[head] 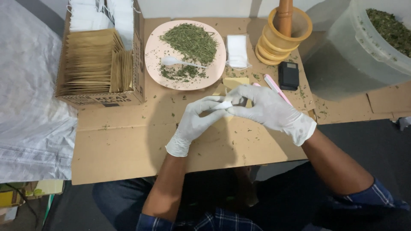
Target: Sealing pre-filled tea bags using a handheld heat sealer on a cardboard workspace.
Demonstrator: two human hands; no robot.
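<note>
One cardboard box left of the plate, packed with brown paper sleeves too many to count, its top cut off by the frame. One pink plate with one pile of dried green herb and one white spoon. Below the plate, left hand and right hand, both gloved, pinch one small white bag, mostly hidden by fingers. Right of the plate: one wooden mortar, pestle top cut off, one black scale, one plastic tub partly out of frame.
</note>
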